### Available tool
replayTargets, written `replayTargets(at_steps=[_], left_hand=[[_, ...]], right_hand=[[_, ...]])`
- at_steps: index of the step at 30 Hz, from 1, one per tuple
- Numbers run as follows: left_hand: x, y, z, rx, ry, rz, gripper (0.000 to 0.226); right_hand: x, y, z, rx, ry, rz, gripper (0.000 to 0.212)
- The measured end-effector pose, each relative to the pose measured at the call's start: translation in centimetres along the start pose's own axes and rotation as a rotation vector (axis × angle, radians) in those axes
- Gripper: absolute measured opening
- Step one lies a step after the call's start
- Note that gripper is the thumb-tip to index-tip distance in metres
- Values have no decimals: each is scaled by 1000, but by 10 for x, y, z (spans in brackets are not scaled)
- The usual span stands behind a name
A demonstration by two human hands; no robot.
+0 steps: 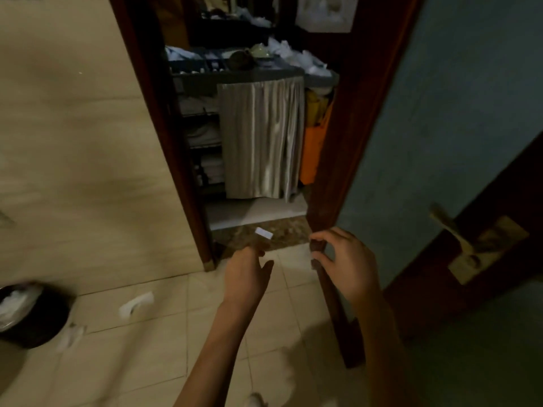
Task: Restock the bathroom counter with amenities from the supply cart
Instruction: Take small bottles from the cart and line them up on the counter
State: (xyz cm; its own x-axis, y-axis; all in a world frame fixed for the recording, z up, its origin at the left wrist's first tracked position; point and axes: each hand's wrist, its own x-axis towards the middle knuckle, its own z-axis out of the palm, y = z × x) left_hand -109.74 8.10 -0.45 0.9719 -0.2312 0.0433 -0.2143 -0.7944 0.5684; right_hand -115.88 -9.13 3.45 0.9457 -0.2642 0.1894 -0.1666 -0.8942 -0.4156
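Observation:
The supply cart (202,83) stands outside the doorway. Its grey top tray holds small amenities and white packets, a grey curtain (261,136) hangs over its front, and folded white linens (205,133) lie on its left shelves. My left hand (246,274) reaches forward at the threshold and seems to pinch a small packet with a white end (264,232); blur hides the fingertips. To the right, my right hand (346,259) has its thumb and fingers curled round the dark edge of the open door (317,259).
The blue-grey door (426,142) with a brass handle (452,230) fills the right side. An orange bag (311,151) hangs on the cart's right end. A black bin (35,318) stands at lower left, with white scraps (136,304) on the tiled floor.

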Motion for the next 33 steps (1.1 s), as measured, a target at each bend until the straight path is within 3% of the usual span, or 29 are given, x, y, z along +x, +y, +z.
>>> replayTargets(at_steps=[15, 27, 33], left_hand=[[158, -45, 5, 88, -14, -110, 27], [402, 14, 11, 55, 30, -38, 34], [467, 18, 32, 61, -22, -51, 38]], right_hand=[[197, -4, 82, 64, -263, -63, 34], [451, 33, 62, 185, -121, -64, 30], [523, 48, 89, 182, -168, -71, 28]])
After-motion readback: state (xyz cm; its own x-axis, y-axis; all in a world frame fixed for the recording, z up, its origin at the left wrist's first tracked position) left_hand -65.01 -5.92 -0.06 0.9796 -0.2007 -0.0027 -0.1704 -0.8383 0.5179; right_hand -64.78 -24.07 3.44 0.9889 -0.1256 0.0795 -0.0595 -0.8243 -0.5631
